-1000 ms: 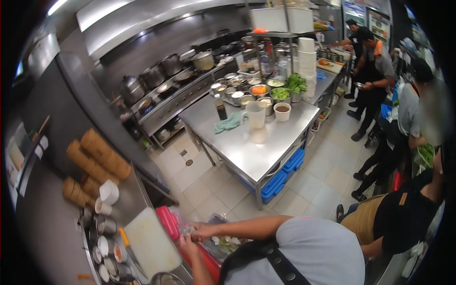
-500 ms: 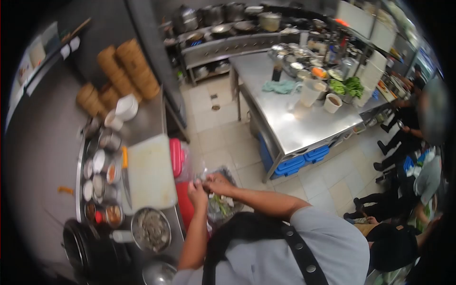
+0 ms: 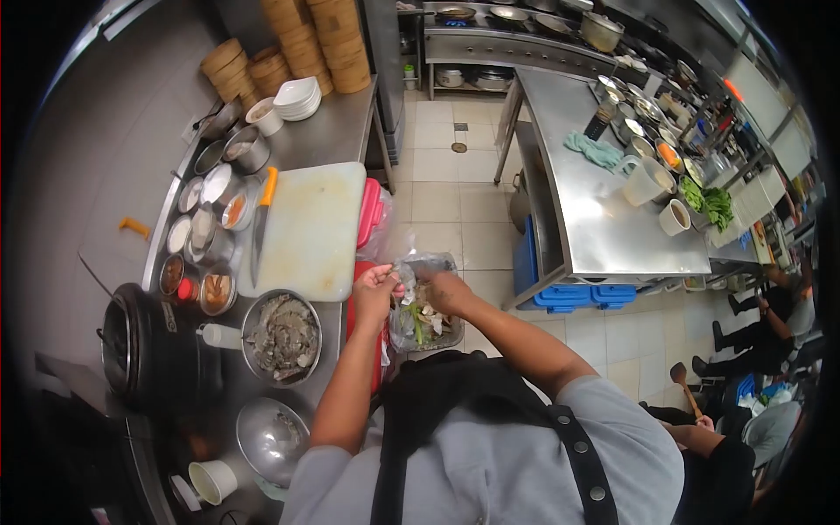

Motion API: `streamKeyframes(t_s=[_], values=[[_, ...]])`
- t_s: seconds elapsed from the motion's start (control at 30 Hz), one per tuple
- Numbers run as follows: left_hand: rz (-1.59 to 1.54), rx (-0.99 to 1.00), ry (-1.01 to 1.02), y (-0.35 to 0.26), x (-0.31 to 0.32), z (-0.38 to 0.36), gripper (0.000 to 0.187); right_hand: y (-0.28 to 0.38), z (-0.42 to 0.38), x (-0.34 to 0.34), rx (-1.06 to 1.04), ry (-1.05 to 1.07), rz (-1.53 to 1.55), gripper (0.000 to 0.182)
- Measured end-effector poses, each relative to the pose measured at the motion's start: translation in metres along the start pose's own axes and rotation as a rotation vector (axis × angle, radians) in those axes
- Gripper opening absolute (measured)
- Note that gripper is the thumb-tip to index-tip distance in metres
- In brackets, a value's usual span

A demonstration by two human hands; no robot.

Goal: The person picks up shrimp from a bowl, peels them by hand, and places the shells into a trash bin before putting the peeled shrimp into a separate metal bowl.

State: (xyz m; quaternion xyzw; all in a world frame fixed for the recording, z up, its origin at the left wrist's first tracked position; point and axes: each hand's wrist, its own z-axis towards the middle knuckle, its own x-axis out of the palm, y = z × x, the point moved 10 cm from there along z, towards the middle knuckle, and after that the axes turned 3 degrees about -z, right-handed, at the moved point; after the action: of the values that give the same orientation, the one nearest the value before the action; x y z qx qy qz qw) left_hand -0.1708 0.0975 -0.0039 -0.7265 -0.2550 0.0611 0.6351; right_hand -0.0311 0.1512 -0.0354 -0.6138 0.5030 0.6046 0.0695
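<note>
My left hand (image 3: 376, 289) is closed, thumb and fingers pinching a small greyish shrimp (image 3: 402, 274) over the near edge of a waste bin (image 3: 455, 325). Just right of it, above the same bin, my right hand (image 3: 444, 293) is curled with its fingers pointing down and blurred; what they hold, if anything, I cannot make out. The bin is lined with clear plastic and has green stalks and pale scraps inside. On the counter to the left, a metal bowl (image 3: 282, 337) holds raw grey shrimp.
A white cutting board (image 3: 317, 229) lies on the left counter, an orange-handled knife (image 3: 266, 210) along its edge. Nearby are seasoning containers (image 3: 217, 184), a black cooker (image 3: 162, 346) and a second metal bowl (image 3: 271, 442). Right stands a steel table (image 3: 604, 210); people work at far right.
The camera view has shifted, so the counter and bin sit further right and appear clearer. My hands, together before, have moved apart, the right one over the bin.
</note>
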Motion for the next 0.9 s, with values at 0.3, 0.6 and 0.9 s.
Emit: streamKeyframes(t_s=[0.3,0.6,0.9], values=[[0.108,-0.122,0.077,-0.011,0.011,-0.003,0.011,0.085,-0.014,-0.075,-0.509,-0.207,-0.034,0.027],[0.161,-0.039,0.121,-0.024,0.019,-0.007,0.012,0.099,-0.020,-0.077,-0.587,-0.267,-0.319,0.024],[0.269,-0.006,0.158,-0.028,0.023,-0.009,0.015,0.098,-0.022,-0.074,-0.716,-0.226,-0.404,0.024]])
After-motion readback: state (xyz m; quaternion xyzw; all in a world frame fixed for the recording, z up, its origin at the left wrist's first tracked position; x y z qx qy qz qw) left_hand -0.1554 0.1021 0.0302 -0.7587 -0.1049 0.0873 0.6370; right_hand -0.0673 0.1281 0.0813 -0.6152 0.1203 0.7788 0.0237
